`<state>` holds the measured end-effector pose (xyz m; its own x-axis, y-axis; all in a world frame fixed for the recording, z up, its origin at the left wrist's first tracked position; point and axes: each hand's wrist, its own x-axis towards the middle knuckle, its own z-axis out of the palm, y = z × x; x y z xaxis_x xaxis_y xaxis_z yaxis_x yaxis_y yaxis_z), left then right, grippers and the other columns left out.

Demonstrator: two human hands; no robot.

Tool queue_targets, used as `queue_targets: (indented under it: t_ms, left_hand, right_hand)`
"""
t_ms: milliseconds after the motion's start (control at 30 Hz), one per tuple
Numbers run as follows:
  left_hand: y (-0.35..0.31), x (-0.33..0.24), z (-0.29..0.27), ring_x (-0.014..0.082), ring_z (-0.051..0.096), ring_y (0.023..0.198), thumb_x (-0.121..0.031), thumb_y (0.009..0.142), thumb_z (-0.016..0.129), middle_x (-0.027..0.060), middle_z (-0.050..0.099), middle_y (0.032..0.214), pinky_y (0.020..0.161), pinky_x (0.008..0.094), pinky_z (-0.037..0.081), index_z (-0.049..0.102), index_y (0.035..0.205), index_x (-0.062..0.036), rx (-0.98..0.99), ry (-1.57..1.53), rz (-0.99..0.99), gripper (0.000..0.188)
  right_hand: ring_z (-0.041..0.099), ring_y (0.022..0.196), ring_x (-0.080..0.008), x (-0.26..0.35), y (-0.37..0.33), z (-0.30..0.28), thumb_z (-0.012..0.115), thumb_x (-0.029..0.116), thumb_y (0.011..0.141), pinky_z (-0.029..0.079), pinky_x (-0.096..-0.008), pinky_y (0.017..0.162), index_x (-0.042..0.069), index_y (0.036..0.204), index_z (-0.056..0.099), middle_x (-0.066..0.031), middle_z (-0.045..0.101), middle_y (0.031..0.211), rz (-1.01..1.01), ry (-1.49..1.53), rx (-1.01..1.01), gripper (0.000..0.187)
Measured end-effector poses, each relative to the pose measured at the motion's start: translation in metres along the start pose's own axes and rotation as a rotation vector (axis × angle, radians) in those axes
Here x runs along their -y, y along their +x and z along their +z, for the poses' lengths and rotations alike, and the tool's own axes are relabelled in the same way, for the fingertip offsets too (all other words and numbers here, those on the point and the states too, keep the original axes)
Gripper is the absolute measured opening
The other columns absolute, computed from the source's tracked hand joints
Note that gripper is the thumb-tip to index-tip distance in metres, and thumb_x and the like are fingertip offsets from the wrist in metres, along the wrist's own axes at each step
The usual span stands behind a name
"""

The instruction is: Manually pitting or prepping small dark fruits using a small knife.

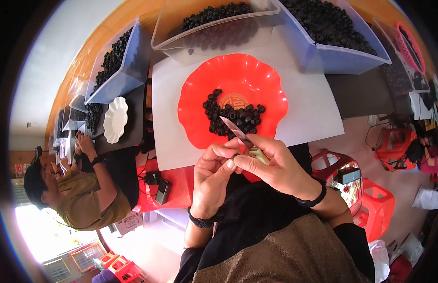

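Note:
My right hand (282, 165) is closed on a small knife (236, 129) with a pale handle. Its blade points up and left over a scalloped red plate (263, 78). My left hand (212, 172) is closed, thumb and fingers pinching a small dark piece (235, 156) that is mostly hidden; both thumbs meet at it. Below the blade, a pile of black, bead-like pieces (235, 118), several with holes, lies in the plate. The plate rests on a white sheet (313, 104).
Beyond the plate stand a clear bin (190, 52) and a bluish bin (343, 61), both holding many black pieces. Another bluish bin (129, 66) and a white scalloped dish (116, 120) are at left, near a seated person (87, 203). Red stools (376, 207) stand at right.

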<state>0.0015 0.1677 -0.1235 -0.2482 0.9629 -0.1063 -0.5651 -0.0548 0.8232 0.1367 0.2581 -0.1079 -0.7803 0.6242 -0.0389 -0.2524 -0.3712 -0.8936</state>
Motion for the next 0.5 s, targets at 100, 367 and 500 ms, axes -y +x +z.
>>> queue_targets:
  t_ms: [100, 367, 500]
  left_hand:
    - [0.0, 0.0, 0.004, 0.0116, 0.057, 0.086, 0.002, 0.091, 0.058, 0.0128, 0.058, 0.125, 0.079, 0.027, 0.048, 0.056, 0.098, -0.0019, 0.031, 0.003, -0.011, 0.008]
    - [0.019, -0.053, 0.019, 0.0132, 0.059, 0.087, -0.001, 0.091, 0.056, 0.0064, 0.062, 0.095, 0.079, 0.0255, 0.047, 0.058, 0.102, -0.0015, 0.01, 0.145, -0.091, 0.011]
    - [0.084, -0.132, 0.041, 0.0151, 0.059, 0.088, -0.014, 0.092, 0.06, 0.0076, 0.063, 0.097, 0.082, 0.0273, 0.047, 0.059, 0.103, -0.0006, 0.108, 0.315, 0.229, 0.017]
  right_hand:
    - [0.054, 0.074, -0.0037, 0.003, -0.001, -0.002, 0.063, 0.015, 0.092, 0.044, -0.0194, 0.066, -0.002, 0.105, 0.06, 0.0006, 0.059, 0.079, 0.009, -0.047, -0.007, 0.021]
    - [0.039, 0.058, -0.0028, 0.003, -0.021, -0.012, 0.069, 0.006, 0.085, 0.035, -0.0197, 0.052, 0.002, 0.124, 0.052, 0.0033, 0.044, 0.065, -0.099, -0.362, -0.093, 0.043]
    - [0.04, 0.058, -0.0019, 0.014, -0.028, -0.022, 0.066, 0.005, 0.088, 0.035, -0.0187, 0.053, 0.004, 0.124, 0.054, 0.0047, 0.044, 0.066, -0.05, -0.31, -0.119, 0.038]
